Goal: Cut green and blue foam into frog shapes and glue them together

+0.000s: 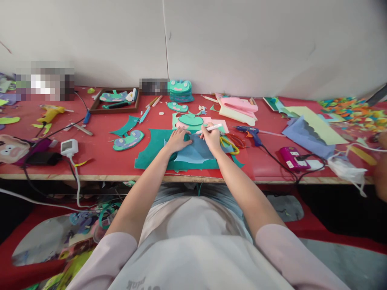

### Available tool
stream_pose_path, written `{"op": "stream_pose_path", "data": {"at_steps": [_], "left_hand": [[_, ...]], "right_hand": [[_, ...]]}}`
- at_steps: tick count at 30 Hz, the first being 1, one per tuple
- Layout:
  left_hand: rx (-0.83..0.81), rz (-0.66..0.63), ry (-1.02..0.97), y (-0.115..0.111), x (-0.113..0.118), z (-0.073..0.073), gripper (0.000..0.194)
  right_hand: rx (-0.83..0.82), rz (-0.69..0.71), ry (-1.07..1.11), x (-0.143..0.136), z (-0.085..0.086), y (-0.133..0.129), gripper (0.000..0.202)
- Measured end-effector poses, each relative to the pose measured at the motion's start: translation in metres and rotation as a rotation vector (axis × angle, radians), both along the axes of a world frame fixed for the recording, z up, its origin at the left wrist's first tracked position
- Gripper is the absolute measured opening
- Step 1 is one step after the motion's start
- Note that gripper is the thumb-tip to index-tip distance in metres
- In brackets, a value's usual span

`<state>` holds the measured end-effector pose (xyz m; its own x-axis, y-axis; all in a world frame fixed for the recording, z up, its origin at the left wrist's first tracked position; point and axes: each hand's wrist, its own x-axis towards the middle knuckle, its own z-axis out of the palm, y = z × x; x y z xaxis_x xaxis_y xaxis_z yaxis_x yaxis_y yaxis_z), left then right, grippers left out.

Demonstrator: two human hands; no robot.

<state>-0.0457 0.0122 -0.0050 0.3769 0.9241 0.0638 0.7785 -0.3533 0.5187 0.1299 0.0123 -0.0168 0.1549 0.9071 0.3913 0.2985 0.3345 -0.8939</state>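
Note:
A white pen (213, 128) is held in my right hand (211, 137), its tip pointing left over a light blue sheet (195, 151). My left hand (179, 140) lies on the sheets with its fingers spread, pressing near the blue sheet's upper left edge. Beneath the blue sheet is a larger dark green sheet (151, 147) with ragged cut edges. Just beyond my hands are a green rounded piece (191, 120) and pink sheets (222, 125). Yellow-handled scissors (231, 148) rest to the right of my right hand, beside red-orange handles (238, 141).
A green face piece (128, 140) lies left, near a brown tray (115, 109). Stacked faces (180, 90) stand by the wall. On the right are a blue glue gun (250, 132) and a magenta power block (293, 158); a yellow glue gun (51, 113) is far left.

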Motion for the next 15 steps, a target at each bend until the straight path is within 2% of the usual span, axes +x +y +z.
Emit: {"op": "stream_pose_path", "data": {"at_steps": [8,15], "left_hand": [[0.009,0.005,-0.012,-0.0008,0.0011,0.0005,0.044],[0.005,0.006,-0.01,-0.001,0.0012,0.0014,0.044]], "right_hand": [[-0.001,-0.017,-0.044,-0.0018,0.0074,-0.0059,0.035],[-0.017,0.023,-0.005,-0.0025,0.0075,-0.0047,0.035]]}}
